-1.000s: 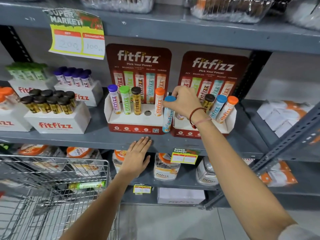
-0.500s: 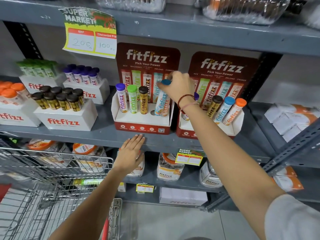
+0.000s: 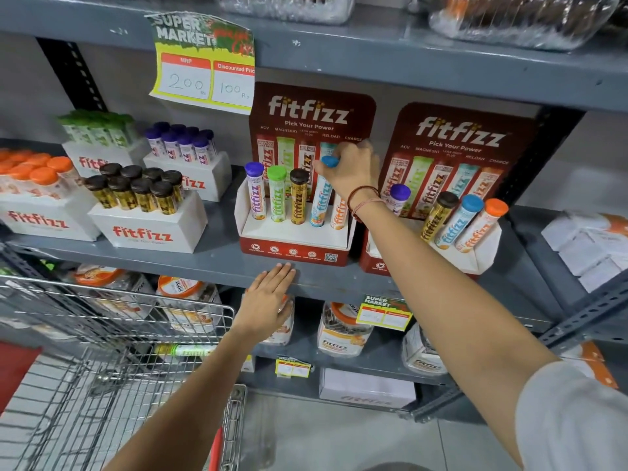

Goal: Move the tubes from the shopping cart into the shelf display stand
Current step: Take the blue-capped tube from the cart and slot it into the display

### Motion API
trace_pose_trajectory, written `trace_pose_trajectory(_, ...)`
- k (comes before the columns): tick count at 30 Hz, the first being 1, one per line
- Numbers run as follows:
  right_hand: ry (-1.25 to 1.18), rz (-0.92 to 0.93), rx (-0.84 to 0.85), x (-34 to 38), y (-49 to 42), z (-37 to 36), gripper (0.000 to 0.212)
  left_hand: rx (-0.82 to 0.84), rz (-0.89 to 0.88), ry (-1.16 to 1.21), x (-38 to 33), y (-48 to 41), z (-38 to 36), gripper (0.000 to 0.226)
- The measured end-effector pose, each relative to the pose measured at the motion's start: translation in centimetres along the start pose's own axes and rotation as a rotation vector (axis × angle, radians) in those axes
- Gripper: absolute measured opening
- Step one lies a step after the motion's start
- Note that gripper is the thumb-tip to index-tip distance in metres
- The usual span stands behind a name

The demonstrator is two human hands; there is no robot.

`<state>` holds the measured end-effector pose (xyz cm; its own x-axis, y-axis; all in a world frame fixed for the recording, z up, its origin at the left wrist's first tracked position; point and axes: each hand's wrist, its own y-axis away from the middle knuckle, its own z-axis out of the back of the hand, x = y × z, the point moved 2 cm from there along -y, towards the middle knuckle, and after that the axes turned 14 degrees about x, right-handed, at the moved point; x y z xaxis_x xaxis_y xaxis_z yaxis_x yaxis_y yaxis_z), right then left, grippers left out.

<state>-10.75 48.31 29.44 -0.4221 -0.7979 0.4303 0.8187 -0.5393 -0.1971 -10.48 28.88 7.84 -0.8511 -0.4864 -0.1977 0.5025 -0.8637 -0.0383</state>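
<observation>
In the cart [image 3: 112,334] one green tube [image 3: 185,350] lies waiting. The left hand [image 3: 268,300] rests flat and empty on the shelf's [image 3: 204,263] front edge. The right hand [image 3: 353,169] pinches the blue tube [image 3: 321,202] by its cap, seating it in the stand [image 3: 292,248]; next, probably release and fetch the green one.

Tight spot at the display stand [image 3: 292,239]
Five tubes [image 3: 299,198] fill its row; the shelf above [image 3: 407,59] hangs low; open air in front
</observation>
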Motion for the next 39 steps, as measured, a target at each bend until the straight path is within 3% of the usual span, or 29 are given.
trace_pose_trajectory(20, 0.140, 0.070, 0.116, 0.1, -1.0, -0.5, 0.044, -0.009, 0.017, -0.011, 0.2, -0.1, -0.4, 0.055)
trace_pose_trajectory(25, 0.251, 0.097, 0.200, -0.2, -1.0, -1.3, 0.052, -0.010, 0.015, -0.009, 0.0, -0.1, -0.3, 0.056)
trace_pose_trajectory(28, 0.201, 0.102, 0.243, -0.7, -1.1, -1.0, 0.054, -0.003, 0.018, -0.006, 0.1, -0.1, -0.4, 0.056)
trace_pose_trajectory(34, 0.035, 0.177, 0.457, -1.9, -1.2, 0.1, 0.038, 0.005, 0.029, 0.000, 0.1, -0.1, -0.5, 0.056)
trace_pose_trajectory(39, 0.015, 0.151, 0.444, -2.0, -0.9, -0.6, 0.042, 0.006, 0.030, 0.008, -0.1, 0.0, -0.3, 0.056)
